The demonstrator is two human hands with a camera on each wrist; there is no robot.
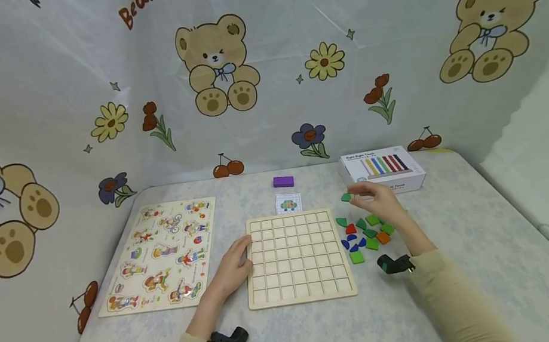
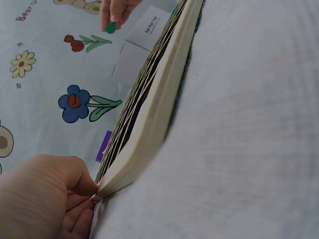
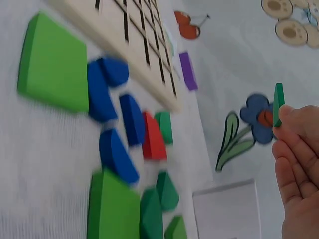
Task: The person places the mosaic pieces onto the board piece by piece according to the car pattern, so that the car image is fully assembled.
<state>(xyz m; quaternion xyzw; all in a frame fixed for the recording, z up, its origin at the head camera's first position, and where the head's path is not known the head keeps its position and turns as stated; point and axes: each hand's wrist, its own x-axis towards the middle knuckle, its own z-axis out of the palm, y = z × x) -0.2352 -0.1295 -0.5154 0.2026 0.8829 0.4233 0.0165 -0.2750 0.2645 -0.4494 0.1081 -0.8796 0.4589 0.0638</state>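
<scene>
My left hand (image 1: 232, 269) pinches the left edge of a square wooden grid board (image 1: 296, 258), whose squares are bare. The left wrist view shows the thumb and curled fingers (image 2: 79, 179) at the board's corner. Off the board's far right corner, my right hand (image 1: 378, 199) is raised, pinching a small green puzzle piece (image 1: 347, 197) between thumb and fingertips. Seen from the right wrist, that thin piece (image 3: 278, 104) stands upright on edge. Below this hand lie loose pieces: light green squares (image 1: 357, 257), blue rounded pieces (image 1: 352, 237), a red one (image 1: 351, 229) and an orange one (image 1: 383, 237).
A picture board (image 1: 158, 257) with figures lies on the left. Behind the grid board are a small pattern card (image 1: 288, 203) and a purple block (image 1: 283, 181). A white box (image 1: 390, 180) stands at the back right. The bear-printed cloth (image 1: 278, 128) rises behind the table.
</scene>
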